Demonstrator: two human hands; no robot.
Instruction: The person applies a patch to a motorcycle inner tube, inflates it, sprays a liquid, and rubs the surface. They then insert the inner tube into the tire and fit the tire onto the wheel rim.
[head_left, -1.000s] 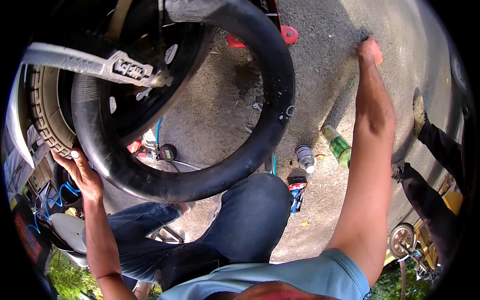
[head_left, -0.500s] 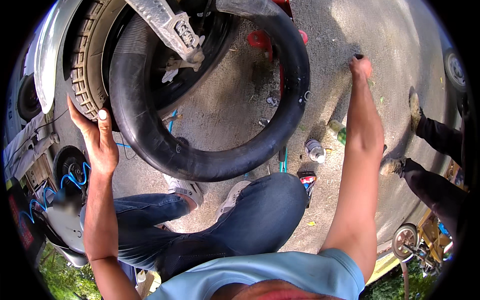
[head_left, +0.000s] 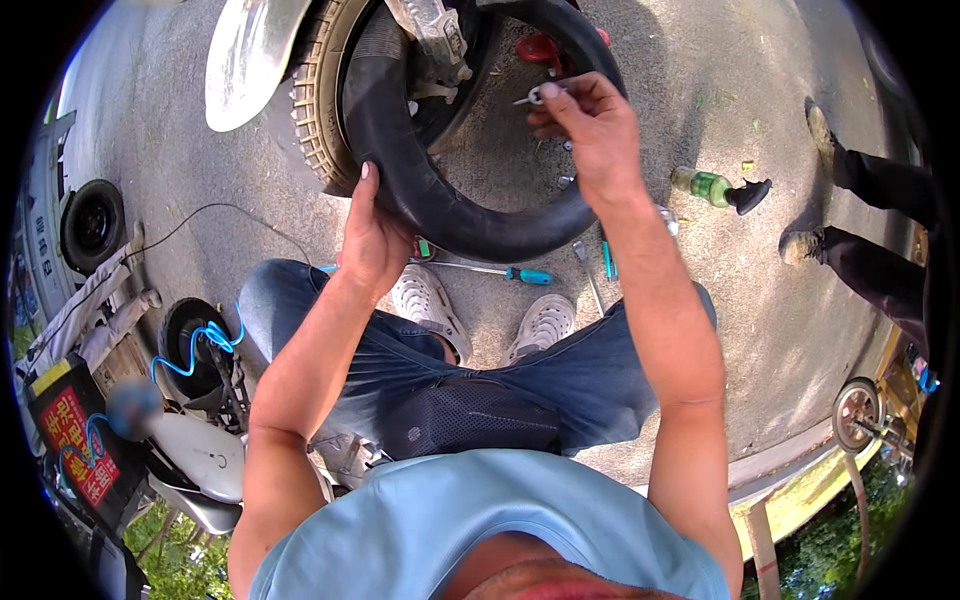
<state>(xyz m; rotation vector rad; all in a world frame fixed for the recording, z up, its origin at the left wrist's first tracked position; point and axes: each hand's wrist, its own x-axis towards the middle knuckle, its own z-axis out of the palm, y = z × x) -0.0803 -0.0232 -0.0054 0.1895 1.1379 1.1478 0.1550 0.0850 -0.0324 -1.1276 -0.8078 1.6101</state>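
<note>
My left hand grips the near left side of a black rubber inner tube, thumb on top and fingers mostly hidden beneath. The tube hangs partly across a motorbike wheel with a knobbly tyre. Above the tube's right side, my right hand is closed in a pinch. Between its thumb and fingers sits a small metal ring with a thin pin; its exact kind is unclear. A grey fork leg comes down beside the wheel, next to a pale mudguard.
A blue-handled screwdriver and other tools lie by my shoes. To the right are a green spray bottle with a black nozzle and a standing person's dark-trousered legs. A red metal piece shows behind the tube. A loose wheel stands far left.
My left hand has gone from beside the tyre to the inner tube. My right hand has come from the far right over to the tube and now pinches the small metal ring. The view has shifted.
</note>
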